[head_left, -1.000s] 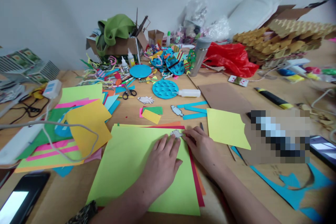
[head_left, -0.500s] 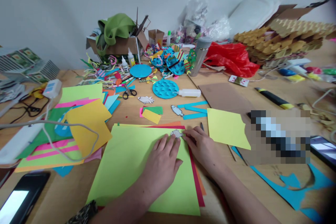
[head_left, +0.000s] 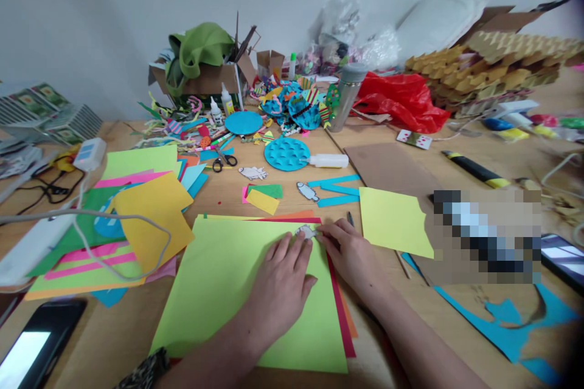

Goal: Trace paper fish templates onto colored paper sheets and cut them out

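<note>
A small grey-white paper fish cutout [head_left: 306, 231] lies near the upper right edge of a large yellow-green sheet [head_left: 219, 279]. My left hand [head_left: 285, 279] rests flat on that sheet, its fingers stretched out and fingertips touching the fish's lower edge. At the tail end, my right hand [head_left: 349, 249] has its thumb and forefinger pinched together on the fish. Red paper [head_left: 338, 292] and orange paper [head_left: 351, 319] peek out under the sheet. Just beyond my right hand, the end of a dark pen [head_left: 350, 219] shows; the rest of it is hidden.
Two more paper fish [head_left: 253, 173] lie ahead, one beside blue strips [head_left: 340, 187]. Beyond are scissors [head_left: 224, 161], a white bottle [head_left: 328, 161] and a blue scaled disc [head_left: 287, 154]. Coloured paper [head_left: 152, 213], a cable [head_left: 128, 216] and a phone [head_left: 41, 340] lie left; a yellow-green piece [head_left: 395, 222] lies right.
</note>
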### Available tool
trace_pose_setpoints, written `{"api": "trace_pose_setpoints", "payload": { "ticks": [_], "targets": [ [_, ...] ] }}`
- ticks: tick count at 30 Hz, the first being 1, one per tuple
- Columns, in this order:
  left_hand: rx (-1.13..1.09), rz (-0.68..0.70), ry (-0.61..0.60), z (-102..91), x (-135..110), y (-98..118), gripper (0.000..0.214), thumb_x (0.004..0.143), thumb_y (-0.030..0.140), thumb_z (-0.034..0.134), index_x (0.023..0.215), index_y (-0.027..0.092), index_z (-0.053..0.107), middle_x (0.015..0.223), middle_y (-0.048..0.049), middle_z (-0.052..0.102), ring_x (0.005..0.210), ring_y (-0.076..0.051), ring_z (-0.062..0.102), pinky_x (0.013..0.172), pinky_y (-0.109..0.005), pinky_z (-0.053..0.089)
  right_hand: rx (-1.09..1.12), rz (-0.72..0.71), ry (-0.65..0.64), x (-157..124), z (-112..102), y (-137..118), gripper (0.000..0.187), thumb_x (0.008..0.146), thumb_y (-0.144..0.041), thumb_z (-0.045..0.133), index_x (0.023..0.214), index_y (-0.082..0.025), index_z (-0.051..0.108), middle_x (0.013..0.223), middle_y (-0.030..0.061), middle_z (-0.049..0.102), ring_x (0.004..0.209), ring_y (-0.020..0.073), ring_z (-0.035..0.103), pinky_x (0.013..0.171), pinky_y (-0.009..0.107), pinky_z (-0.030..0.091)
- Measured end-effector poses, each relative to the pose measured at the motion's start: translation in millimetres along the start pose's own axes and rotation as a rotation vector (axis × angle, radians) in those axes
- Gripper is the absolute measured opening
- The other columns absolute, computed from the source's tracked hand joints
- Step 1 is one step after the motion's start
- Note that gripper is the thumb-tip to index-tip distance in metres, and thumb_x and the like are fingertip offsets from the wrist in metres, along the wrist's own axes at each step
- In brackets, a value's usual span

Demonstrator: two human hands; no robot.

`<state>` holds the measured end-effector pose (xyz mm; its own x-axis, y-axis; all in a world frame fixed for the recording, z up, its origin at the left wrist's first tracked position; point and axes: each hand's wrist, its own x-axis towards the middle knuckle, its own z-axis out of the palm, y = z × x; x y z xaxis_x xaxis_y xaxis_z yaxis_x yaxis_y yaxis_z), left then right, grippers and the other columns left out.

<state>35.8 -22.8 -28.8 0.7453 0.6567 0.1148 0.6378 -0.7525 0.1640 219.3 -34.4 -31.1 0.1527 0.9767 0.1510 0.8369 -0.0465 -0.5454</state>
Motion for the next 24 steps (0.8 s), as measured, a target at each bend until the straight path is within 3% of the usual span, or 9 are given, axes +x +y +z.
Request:
{"api": "trace_pose_setpoints", "payload": {
  "ticks": [24],
  "targets": [
    [0.026,0.005,0.004,0.3,0.7,-1.4,0.053,0.097,0.043,0.038,0.143,0.018,0.037,0.152,-0.0052,0.035,0.136,-0.026,0.034,0.111,-0.043,0.033,-0.027,-0.005,0.014,0.4,1.8,0.9,0.022,0.092,-0.027,0.051,0.102,-0.018,0.069,0.087,0.0054,0.060,0.072,0.0186,0.064,0.066,0.031,0.051]
  ]
}}
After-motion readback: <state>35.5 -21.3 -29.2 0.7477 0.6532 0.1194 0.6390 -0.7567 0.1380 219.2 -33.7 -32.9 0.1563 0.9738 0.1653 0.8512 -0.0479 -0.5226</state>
